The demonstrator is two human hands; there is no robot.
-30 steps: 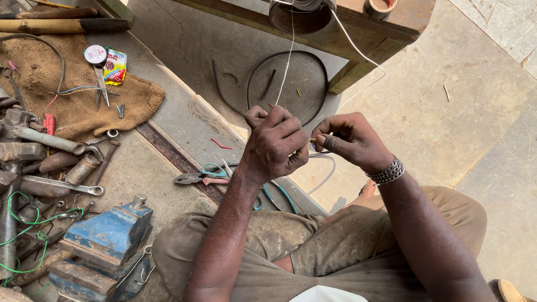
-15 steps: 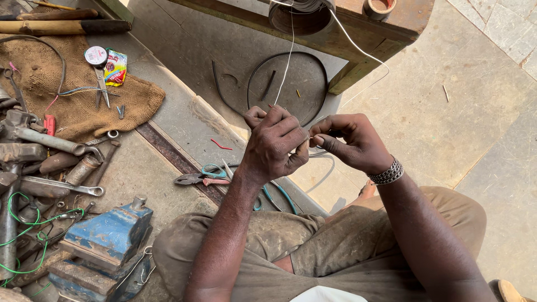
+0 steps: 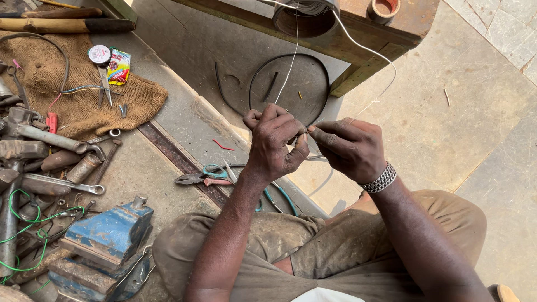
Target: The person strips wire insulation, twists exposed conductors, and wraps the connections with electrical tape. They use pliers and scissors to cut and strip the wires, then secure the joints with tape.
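Left hand (image 3: 275,146): fingers pinching the thin pale wire (image 3: 291,61).
Right hand (image 3: 351,148): fingers pinching it just beside.
Doing it well: keep both pinches close, wire taut.

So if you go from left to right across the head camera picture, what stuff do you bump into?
Green wire → burlap sack → blue vise → pliers → left hand → right hand → metal bracelet. Both hands pinch a thin wire that runs up to a spool.
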